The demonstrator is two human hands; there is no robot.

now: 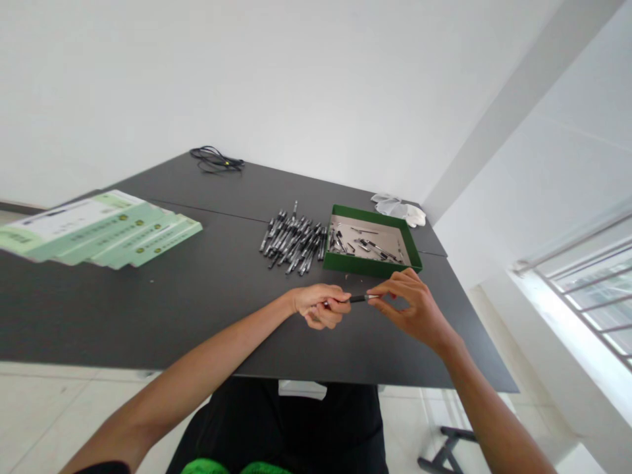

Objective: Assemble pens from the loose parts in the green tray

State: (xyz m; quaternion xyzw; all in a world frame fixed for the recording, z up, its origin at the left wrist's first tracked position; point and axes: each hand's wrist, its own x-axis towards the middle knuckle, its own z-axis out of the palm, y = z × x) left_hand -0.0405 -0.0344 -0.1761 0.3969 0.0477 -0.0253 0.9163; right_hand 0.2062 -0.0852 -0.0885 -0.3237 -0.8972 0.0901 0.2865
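Head camera: the left hand [323, 306] grips a dark pen [359, 299] above the table [207, 316], while the right hand [407, 304] pinches its other end. Beyond them, a pile of pens [295, 241] lies just beside a green box [372, 266] holding pen parts [378, 250].

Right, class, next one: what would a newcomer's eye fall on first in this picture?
Probably the green box lid right of centre, holding loose pen parts, with a heap of dark pens just left of it. Next, nearer the viewer, the left hand and right hand, holding one dark pen between them. At the far left, pale green booklets lie fanned across the dark table.
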